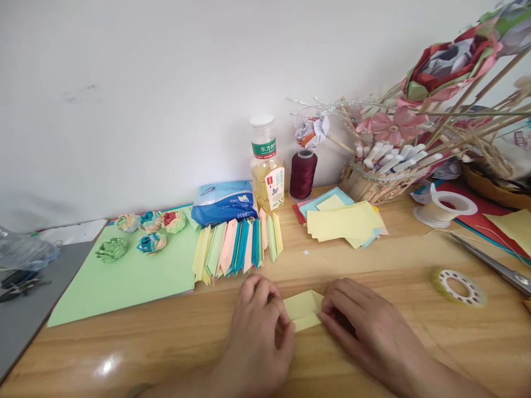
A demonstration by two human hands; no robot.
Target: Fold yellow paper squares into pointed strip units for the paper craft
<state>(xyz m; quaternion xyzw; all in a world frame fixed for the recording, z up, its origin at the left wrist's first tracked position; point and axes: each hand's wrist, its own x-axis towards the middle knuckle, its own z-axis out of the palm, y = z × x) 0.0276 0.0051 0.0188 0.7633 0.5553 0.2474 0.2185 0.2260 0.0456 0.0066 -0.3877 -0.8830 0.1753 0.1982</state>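
Pale yellow, a folded rectangular piece of paper (305, 311) lies near the middle of the near part of the wooden surface (174, 354), between both hands. The left hand (259, 334) grasps its left end: the thumb tip and curled forefinger come nearly together on the paper, the other fingers bent behind, a thin ring on one of them. The right hand (369, 320) pinches the right end, thumb on the near side, forefinger on the far side, with only a narrow gap between them and the remaining fingers curled.

Just beyond the left hand stands a row of folded paper strips in yellow, green, pink and blue (236, 246). Farther right lies a stack of loose yellow rectangular paper sheets (346, 222); a clear yellowish roll of tape (476, 296) rests right of the right hand.
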